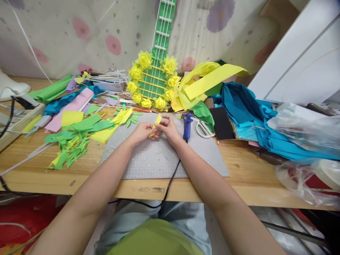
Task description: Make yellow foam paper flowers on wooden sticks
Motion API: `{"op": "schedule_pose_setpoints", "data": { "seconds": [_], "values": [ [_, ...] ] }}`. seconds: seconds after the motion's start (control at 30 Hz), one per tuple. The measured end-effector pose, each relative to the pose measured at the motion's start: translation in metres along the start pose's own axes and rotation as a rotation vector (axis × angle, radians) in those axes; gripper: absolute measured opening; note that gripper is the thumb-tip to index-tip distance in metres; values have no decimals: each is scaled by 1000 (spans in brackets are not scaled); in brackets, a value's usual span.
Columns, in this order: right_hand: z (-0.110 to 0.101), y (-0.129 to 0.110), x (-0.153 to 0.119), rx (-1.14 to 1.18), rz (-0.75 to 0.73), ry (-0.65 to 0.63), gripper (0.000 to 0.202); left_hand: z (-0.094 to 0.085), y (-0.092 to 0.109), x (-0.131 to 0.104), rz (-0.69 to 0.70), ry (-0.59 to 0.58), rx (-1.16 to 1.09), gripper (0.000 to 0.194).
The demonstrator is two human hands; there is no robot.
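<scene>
Between my two hands, over the grey cutting mat (148,163), is a small strip of yellow paper (158,120). The fingers of my left hand (143,132) are closed on its lower end. My right hand (170,129) pinches the same strip from the other side, thumb against the paper. To the right of my right hand lies a blue glue gun (187,125), its black cord running down over the table edge. White-handled scissors (204,129) rest beside it. Behind my hands stands a green paper guitar (154,79) trimmed with yellow paper flowers (170,64).
Green paper scraps (77,141) and yellow sheets (106,134) are heaped on the left. Yellow crepe paper (209,81), a black flat object (222,123) and blue paper (239,106) crowd the right. A power strip (18,124) sits at the far left.
</scene>
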State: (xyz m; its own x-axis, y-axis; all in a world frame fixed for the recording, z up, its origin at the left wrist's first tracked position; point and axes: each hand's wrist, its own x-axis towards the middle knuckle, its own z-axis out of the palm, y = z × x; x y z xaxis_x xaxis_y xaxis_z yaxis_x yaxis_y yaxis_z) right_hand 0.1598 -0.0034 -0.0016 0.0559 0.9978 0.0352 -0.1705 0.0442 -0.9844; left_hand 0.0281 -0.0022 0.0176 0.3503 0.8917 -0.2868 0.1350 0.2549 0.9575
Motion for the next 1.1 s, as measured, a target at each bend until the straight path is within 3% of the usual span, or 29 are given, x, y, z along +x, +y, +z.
{"op": "schedule_pose_setpoints", "data": {
  "seconds": [0.1, 0.3, 0.5, 0.9, 1.1],
  "values": [
    [-2, -2, 0, 1, 32, -8, 56, 0, 0, -1, -4, -36, 54, 34],
    [-6, 0, 3, -3, 35, 92, 61, 1, -1, 0, -46, -76, 64, 36],
    [-5, 0, 3, 46, 59, 84, 63, -5, 0, -3, -87, -109, 51, 32],
    [-14, 2, 8, 115, 14, 131, 52, -9, 1, -4, -136, -172, 91, 28],
    [-14, 2, 8, 97, 10, 82, 48, -7, 3, -7, -97, -204, 77, 33]
  ]
}}
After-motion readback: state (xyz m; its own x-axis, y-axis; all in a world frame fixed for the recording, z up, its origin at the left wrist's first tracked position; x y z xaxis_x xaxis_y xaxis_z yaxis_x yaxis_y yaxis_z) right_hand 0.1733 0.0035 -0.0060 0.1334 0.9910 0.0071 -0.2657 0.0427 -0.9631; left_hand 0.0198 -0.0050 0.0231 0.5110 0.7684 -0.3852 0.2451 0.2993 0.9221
